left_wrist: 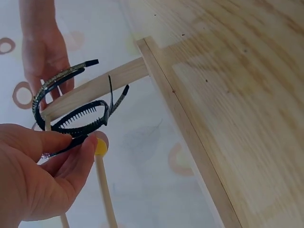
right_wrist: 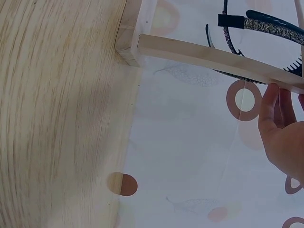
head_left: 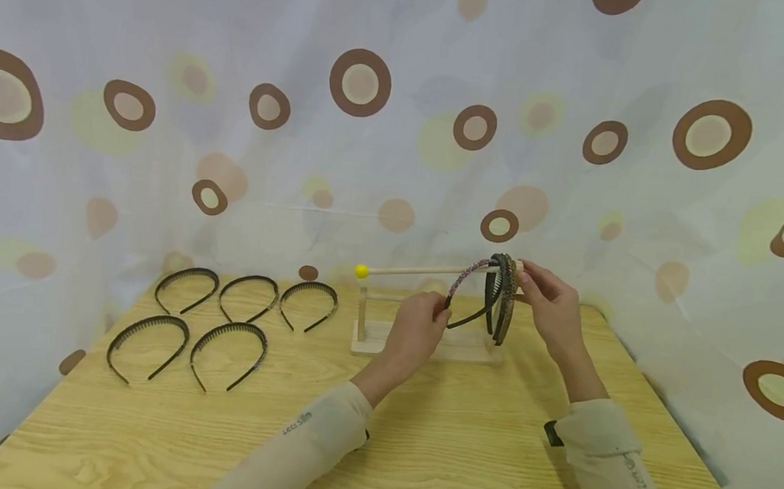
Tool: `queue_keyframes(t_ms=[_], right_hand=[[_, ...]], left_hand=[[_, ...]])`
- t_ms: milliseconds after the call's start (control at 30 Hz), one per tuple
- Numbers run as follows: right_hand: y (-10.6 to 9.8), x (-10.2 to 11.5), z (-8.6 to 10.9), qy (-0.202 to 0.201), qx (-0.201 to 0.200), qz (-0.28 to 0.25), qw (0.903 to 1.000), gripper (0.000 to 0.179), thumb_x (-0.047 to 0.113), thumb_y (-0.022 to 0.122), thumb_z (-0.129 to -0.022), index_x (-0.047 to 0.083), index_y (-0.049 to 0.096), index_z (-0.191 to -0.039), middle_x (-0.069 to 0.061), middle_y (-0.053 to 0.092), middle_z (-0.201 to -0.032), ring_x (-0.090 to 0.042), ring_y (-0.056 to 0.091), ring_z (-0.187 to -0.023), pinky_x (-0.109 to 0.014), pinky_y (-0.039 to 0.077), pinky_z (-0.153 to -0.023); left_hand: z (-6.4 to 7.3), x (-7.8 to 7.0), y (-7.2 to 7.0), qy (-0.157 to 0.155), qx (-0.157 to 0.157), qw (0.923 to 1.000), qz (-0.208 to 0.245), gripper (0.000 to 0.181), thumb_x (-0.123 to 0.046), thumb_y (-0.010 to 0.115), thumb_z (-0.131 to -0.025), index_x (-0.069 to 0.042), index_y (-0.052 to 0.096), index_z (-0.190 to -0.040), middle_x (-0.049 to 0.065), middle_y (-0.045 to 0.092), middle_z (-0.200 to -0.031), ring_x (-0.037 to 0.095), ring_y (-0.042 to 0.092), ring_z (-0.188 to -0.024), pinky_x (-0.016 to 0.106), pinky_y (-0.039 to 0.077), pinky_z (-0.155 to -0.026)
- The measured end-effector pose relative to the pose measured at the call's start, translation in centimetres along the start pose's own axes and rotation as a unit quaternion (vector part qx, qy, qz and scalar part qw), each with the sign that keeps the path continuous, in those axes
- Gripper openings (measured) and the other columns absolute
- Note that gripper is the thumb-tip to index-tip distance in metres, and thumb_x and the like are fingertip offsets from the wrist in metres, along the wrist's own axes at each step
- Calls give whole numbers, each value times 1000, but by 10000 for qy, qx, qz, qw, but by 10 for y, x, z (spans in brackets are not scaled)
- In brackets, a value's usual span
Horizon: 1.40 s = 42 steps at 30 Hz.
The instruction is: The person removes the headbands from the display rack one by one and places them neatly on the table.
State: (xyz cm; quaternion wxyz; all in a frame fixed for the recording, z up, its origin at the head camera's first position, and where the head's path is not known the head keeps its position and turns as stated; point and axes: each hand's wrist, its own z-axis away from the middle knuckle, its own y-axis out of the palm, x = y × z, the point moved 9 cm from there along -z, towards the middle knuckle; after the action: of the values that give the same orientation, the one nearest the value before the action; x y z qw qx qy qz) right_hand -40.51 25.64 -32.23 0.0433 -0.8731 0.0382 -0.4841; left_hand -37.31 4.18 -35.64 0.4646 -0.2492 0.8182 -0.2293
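My left hand (head_left: 414, 331) pinches one end of a headband with a purple glittery band (head_left: 467, 277); its arch is at the rod of a wooden rack (head_left: 362, 315). In the left wrist view, the thumb and fingers of that hand (left_wrist: 52, 166) grip the dark end. More headbands, black and gold-glittered (head_left: 506, 307), hang at the right end of the rod, with comb teeth on their inner side. My right hand (head_left: 553, 307) holds the top of the rack's right upright (right_wrist: 204, 54) between thumb and fingers, beside the hanging headbands.
Several black toothed headbands (head_left: 149, 344) lie in two rows on the left of the wooden table (head_left: 459, 449). A yellow ball (head_left: 361, 271) caps the rod's left end. A curtain with brown circles (head_left: 398, 168) hangs behind the table and along its sides.
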Motion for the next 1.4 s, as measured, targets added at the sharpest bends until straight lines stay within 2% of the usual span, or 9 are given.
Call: queue_keyframes(t_ms=[300, 500, 800, 1033, 1167, 1267, 1400], right_hand=[[0, 2, 1, -29, 64, 135, 9999, 42, 12, 60, -105, -12, 55, -139, -10, 68, -123, -15, 67, -101, -31, 57, -85], [0, 1, 1, -10, -11, -40, 10000, 41, 9, 61, -104, -13, 55, -137, -6, 69, -120, -14, 67, -99, -31, 57, -84], [0, 0, 1, -9, 25, -257, 9997, 40, 9, 62, -103, -12, 56, -137, -2, 69, -118, -13, 66, -97, -29, 56, -84], [2, 0, 1, -29, 67, -99, 9999, 41, 10, 61, -104, -13, 55, -137, -1, 70, -118, -10, 66, -100, -30, 56, -84], [2, 1, 2, 11, 0, 247, 9997, 42, 14, 61, -105, -10, 56, -138, -5, 68, -125, -6, 64, -101, -23, 55, -82], [-2, -7, 0, 45, -42, 401, 9992, 42, 17, 61, -105, -8, 57, -139, -9, 67, -128, -6, 64, -100, -20, 54, -80], [-9, -23, -5, 2, -77, 589, 9982, 43, 20, 60, -105, -2, 58, -141, -4, 67, -127, -5, 64, -101, -18, 53, -79]], left_hand=[[3, -7, 1, -255, -54, 9953, 930, 10, -14, 72, -98, -5, 74, -102, -4, 71, -84, 6, 67, -74, 20, 53, -60], [2, -7, -5, -211, -273, 9961, 812, 8, -8, 71, -98, -1, 74, -100, 3, 73, -87, 6, 69, -75, 19, 53, -60], [-4, -14, -24, 382, -477, 9972, 431, 8, -6, 68, -99, -3, 75, -97, 5, 72, -87, 8, 63, -73, 20, 51, -62], [-10, -8, -43, 601, -727, 9950, 330, 10, -4, 68, -98, -1, 76, -105, 9, 74, -98, 14, 70, -84, 20, 55, -72], [-11, -11, -60, 866, -981, 9907, 368, 13, -3, 68, -98, 2, 74, -108, 11, 72, -99, 19, 70, -85, 21, 55, -74], [-9, -18, -73, 1182, -1122, 9853, 518, 11, -1, 69, -98, 3, 74, -107, 12, 71, -98, 20, 69, -85, 22, 55, -76], [-5, -28, -89, 1504, -1125, 9792, 773, 12, 1, 68, -97, 4, 73, -107, 13, 70, -100, 21, 69, -87, 22, 55, -79]])
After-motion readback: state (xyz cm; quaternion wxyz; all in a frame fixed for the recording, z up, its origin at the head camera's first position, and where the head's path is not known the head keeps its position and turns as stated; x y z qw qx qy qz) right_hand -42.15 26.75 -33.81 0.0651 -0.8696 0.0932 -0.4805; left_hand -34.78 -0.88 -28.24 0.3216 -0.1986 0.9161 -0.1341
